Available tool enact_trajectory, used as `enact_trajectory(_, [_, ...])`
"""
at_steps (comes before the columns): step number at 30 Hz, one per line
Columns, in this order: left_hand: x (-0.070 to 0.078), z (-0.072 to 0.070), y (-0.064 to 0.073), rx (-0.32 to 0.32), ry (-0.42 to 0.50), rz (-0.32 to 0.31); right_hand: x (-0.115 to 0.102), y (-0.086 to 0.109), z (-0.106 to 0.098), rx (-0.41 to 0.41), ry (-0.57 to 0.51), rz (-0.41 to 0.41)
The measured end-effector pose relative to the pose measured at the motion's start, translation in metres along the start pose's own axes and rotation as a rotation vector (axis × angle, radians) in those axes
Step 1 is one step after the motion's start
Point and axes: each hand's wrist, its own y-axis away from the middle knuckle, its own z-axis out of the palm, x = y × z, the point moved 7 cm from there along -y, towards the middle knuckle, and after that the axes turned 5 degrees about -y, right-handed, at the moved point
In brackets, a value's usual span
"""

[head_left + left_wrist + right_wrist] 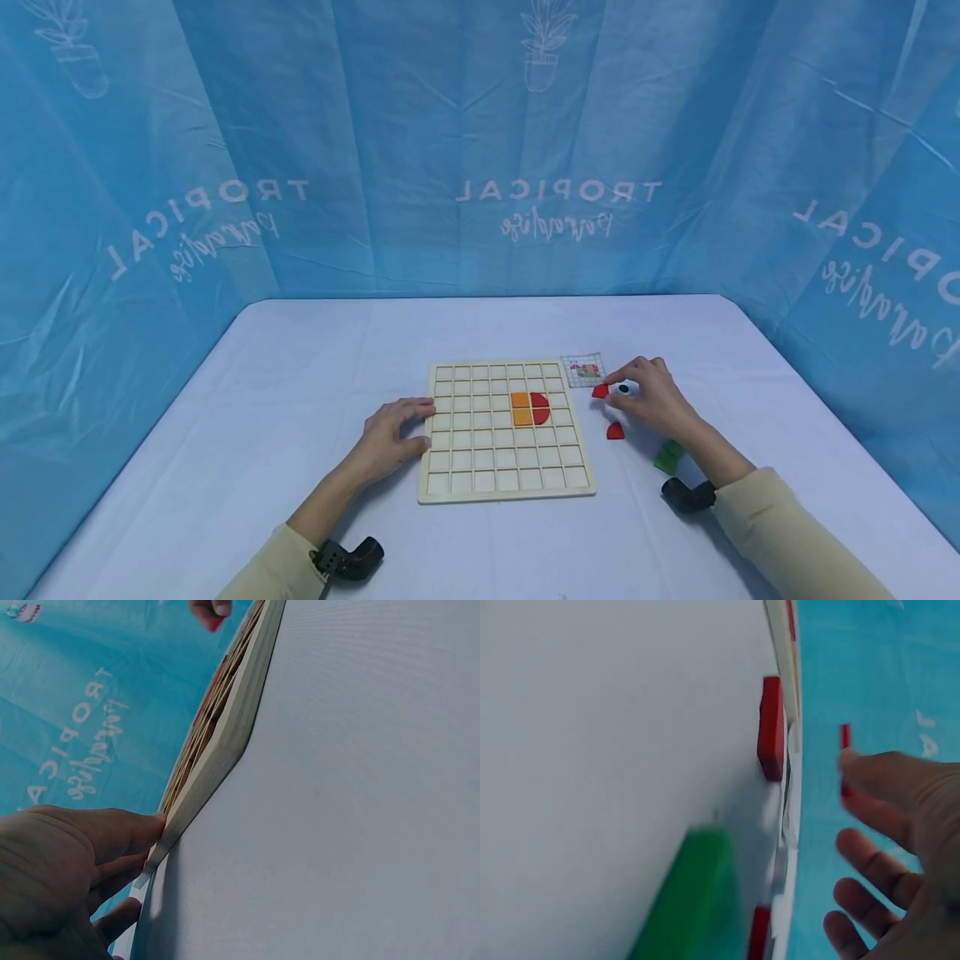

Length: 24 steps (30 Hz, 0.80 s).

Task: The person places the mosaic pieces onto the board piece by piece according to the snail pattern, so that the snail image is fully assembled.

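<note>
A pale wooden grid board (462,459) lies on the table, with orange squares (521,408) and red quarter-round pieces (539,408) side by side in its cells. My left hand (393,437) rests at the board's left edge, thumb and fingertips touching the rim. Between thumb and forefinger my right hand (652,400) pinches a small red piece (600,391), held up off the table in the right wrist view. Another red quarter-round piece (615,431) lies on the cloth right of the board. Beside the right fingers is a small black-and-white piece (624,389).
A printed pattern card (585,370) lies at the board's far right corner. Green pieces (668,457) sit under the right forearm. Black wrist cameras (686,495) hang near the table at both wrists. A blue curtain (480,250) stands behind the white table.
</note>
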Motion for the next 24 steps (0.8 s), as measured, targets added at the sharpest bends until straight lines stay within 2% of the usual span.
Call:
enact_trajectory(5, [-0.001, 0.000, 0.000, -0.011, 0.007, -0.014, -0.029, -0.003, 0.008, -0.008, -0.044, -0.034])
enact_trajectory(10, [0.000, 0.000, 0.000, -0.004, 0.005, 0.002, -0.061, -0.005, 0.021, -0.019, -0.121, -0.055])
enact_trajectory(18, [0.001, 0.000, 0.000, -0.008, 0.003, 0.006, -0.100, -0.007, 0.051, -0.062, -0.223, -0.068])
enact_trajectory(24, [0.000, 0.000, 0.000, -0.003, 0.004, 0.003, -0.120, -0.014, 0.060, -0.052, -0.197, -0.108])
